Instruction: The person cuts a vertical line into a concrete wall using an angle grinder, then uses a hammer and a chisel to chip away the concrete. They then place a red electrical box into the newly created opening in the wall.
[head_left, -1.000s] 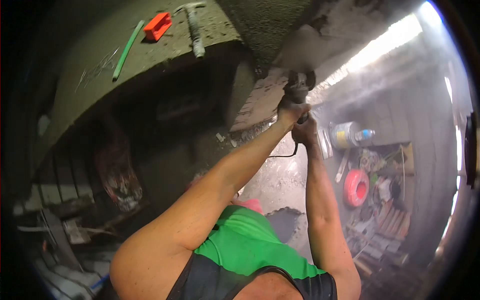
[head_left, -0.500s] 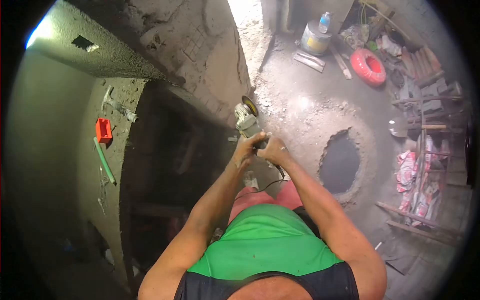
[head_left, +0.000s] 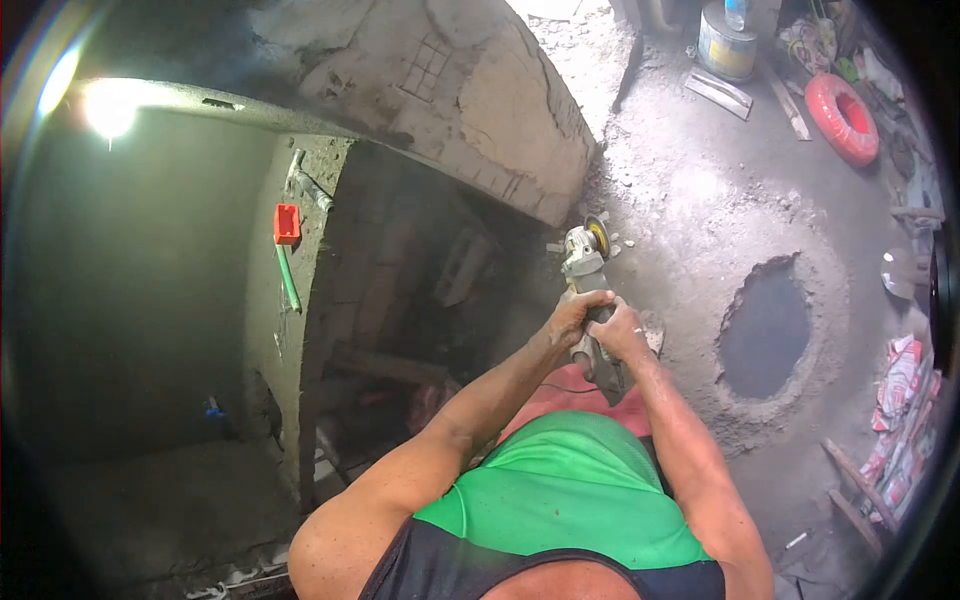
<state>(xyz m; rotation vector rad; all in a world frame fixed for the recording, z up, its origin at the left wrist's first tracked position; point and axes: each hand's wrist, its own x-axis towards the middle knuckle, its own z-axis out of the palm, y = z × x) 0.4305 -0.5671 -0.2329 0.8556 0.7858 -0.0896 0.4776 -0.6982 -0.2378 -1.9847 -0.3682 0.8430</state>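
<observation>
Both my hands are closed around an angle grinder [head_left: 584, 262] in front of my waist. My left hand [head_left: 568, 316] wraps its body from the left, with the thumb across the top. From the right, my right hand [head_left: 624, 330] grips the same body. The grinder's head points away from me, its yellow-and-dark disc [head_left: 598, 236] on the right side. The disc sits just off the lower corner of the rough plastered wall [head_left: 520, 130]. The tool's rear end reaches back toward my legs.
A ragged hole [head_left: 766, 330] opens in the dusty floor to my right. Beyond it are a red coil [head_left: 842, 118] and a bucket [head_left: 726, 42]. On the left ledge lie a red box [head_left: 287, 225], a green tube [head_left: 289, 280] and a pipe fitting [head_left: 310, 182].
My view has swung left, so the surroundings sit further right. The grinder has come back from the wall's edge toward me, still in both hands. The air looks less dusty.
</observation>
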